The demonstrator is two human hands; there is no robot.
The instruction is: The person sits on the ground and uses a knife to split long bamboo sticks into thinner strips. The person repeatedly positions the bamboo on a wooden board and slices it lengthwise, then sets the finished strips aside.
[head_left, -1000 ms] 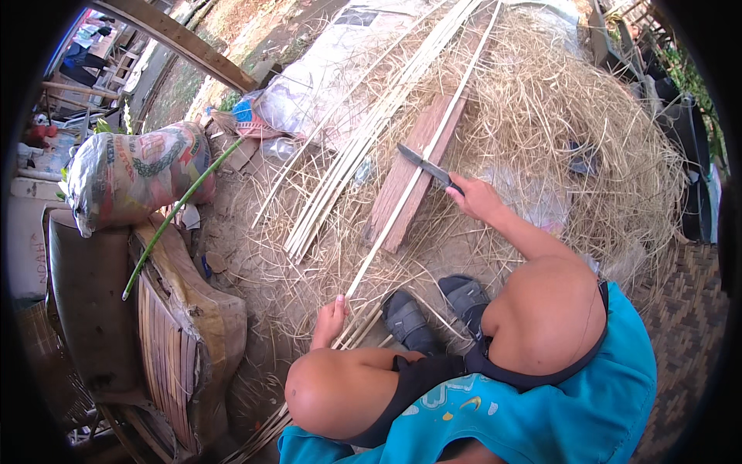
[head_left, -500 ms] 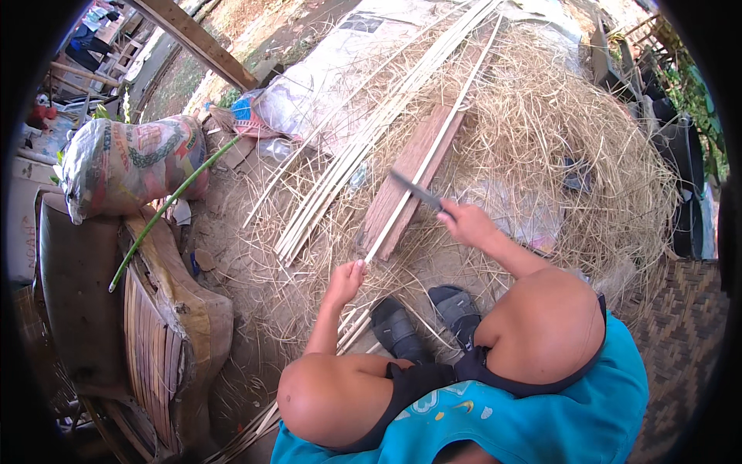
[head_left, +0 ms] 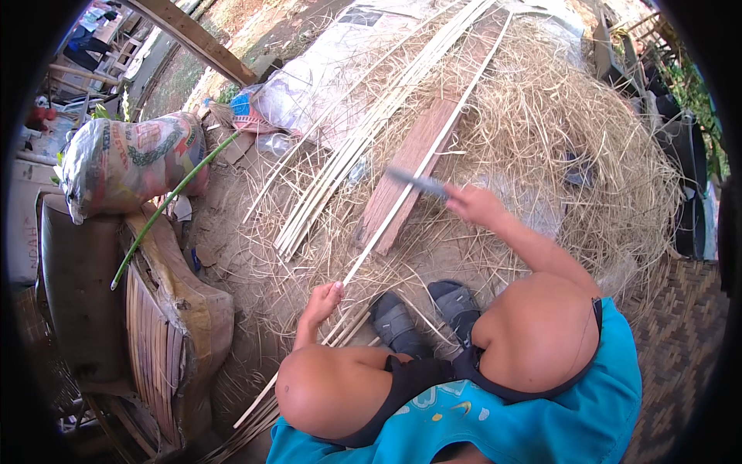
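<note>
A long, pale bamboo strip (head_left: 429, 157) runs slantwise over a brown wooden board (head_left: 431, 124) on the ground. My left hand (head_left: 322, 301) is closed around the strip below the board's near end, and the strip's tail passes on toward my left knee. In my right hand (head_left: 473, 206) is a knife (head_left: 415, 181), its handle gripped and its grey blade, slightly blurred, lying across the strip over the board. Thin curled shavings surround the board. To its left rests a bundle of pale strips (head_left: 348, 162), roughly parallel to the one I hold.
A large heap of shavings (head_left: 587, 139) spreads at the right. On the left are a stuffed sack (head_left: 135, 162), a green stalk (head_left: 178, 189) and a worn seat with wooden slats (head_left: 154, 356). More strips (head_left: 259, 417) lie by my left knee; a woven mat (head_left: 680, 340) is at right.
My left hand has moved down and left, drawing the strip toward me under the blade. The knife stays over the board, while my right hand has shifted slightly right and up.
</note>
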